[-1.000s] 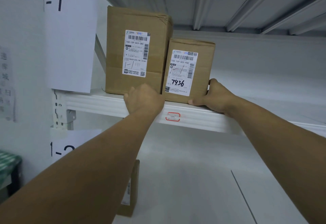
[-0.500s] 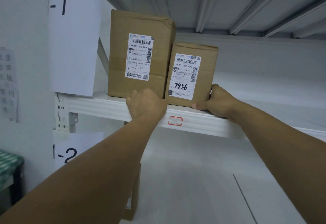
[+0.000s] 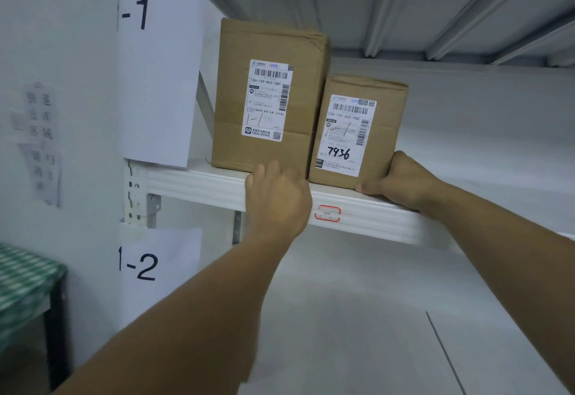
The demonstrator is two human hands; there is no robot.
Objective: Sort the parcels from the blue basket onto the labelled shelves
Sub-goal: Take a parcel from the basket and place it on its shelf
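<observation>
Two brown cardboard parcels stand side by side on the top shelf [image 3: 193, 184], next to the paper sign "1-1" [image 3: 155, 67]. The tall parcel [image 3: 267, 46] is on the left. The small parcel [image 3: 385, 133], marked 7936 by hand, touches its right side. My right hand [image 3: 401, 183] grips the small parcel's lower right corner, thumb along the bottom edge. My left hand [image 3: 277, 198] hangs in front of the shelf beam below where the two parcels meet, fingers loosely curled and holding nothing. The blue basket is out of view.
A second sign, "1-2" [image 3: 146, 267], marks the white lower shelf [image 3: 373, 316] beneath. A red-outlined clip [image 3: 327, 213] sits on the top shelf's front beam. A green checked surface [image 3: 21, 282] juts in at the lower left. The top shelf stretches bare to the right of the parcels.
My left hand has slid down and left off the small parcel's lower left corner, uncovering its label. My right hand keeps its grip. The view has shifted slightly.
</observation>
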